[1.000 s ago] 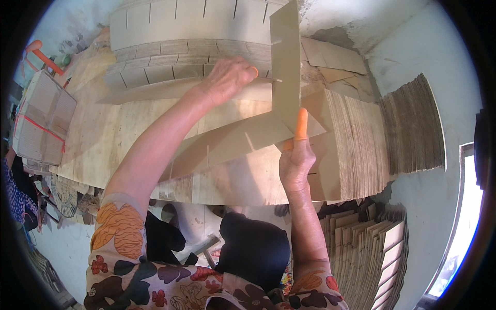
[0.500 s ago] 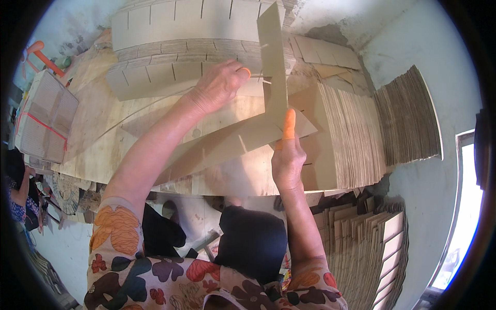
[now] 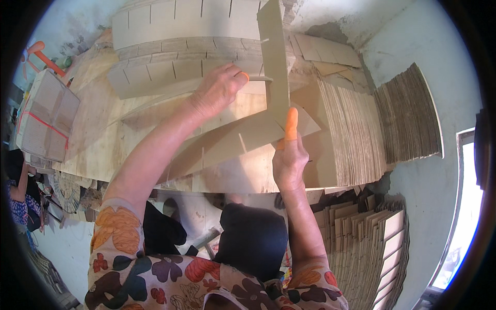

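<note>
My left hand (image 3: 219, 89), an orange finger cot on one fingertip, is closed on a thin cardboard strip (image 3: 258, 78) seen almost edge-on. That strip's end meets an upright slotted cardboard strip (image 3: 276, 57) near one of its slots; whether it sits in the slot I cannot tell. My right hand (image 3: 290, 160), its thumb in an orange finger cot (image 3: 291, 124), grips the upright strip's lower end where it crosses a long slotted cardboard strip (image 3: 222, 144). This long strip slants down to the left over the table. The right hand's fingers are mostly hidden behind the cardboard.
Stacks of slotted cardboard (image 3: 181, 77) lie along the table's far side. A thick cardboard stack (image 3: 356, 134) stands right of my hands, a darker one (image 3: 408, 116) beyond it. A tied carton (image 3: 49, 116) is at left. Below right stand more cardboard pieces (image 3: 361, 248). Another person (image 3: 23, 199) is far left.
My left hand has shifted slightly down, and the thin strip now shows between its fingers and the upright strip. The right hand and the crossed strips have moved a little to the right.
</note>
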Demonstrator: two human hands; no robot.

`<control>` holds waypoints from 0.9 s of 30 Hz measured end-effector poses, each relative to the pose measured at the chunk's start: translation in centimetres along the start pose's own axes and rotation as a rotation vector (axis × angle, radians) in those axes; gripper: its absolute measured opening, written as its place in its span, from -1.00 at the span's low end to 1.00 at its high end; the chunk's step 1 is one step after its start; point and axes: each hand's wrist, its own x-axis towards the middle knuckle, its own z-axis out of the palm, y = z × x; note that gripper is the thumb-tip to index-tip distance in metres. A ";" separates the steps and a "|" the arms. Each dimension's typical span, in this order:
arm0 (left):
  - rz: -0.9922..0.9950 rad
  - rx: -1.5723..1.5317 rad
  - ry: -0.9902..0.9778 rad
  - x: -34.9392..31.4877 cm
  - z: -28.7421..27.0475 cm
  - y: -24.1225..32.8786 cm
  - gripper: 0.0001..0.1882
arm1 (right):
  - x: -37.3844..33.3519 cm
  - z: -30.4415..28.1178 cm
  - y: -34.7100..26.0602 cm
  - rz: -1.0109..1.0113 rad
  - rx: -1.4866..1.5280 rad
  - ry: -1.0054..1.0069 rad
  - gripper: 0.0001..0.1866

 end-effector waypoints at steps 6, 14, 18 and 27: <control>0.021 -0.009 0.000 0.1 -0.6 0.7 -0.85 | 0.1 -0.1 0.4 0.055 -0.012 -0.165 -0.21; -0.511 -0.474 -0.270 1.9 -2.7 1.6 -0.81 | -0.8 0.6 1.8 0.025 -0.027 -0.027 -0.24; -0.613 -0.217 -0.322 4.5 -2.4 -1.8 -0.60 | -1.7 -0.6 1.4 0.050 -0.041 -0.067 -0.28; -0.276 0.317 -0.454 2.7 5.7 -6.3 -0.65 | -2.0 -0.3 1.4 0.019 -0.001 -0.014 -0.34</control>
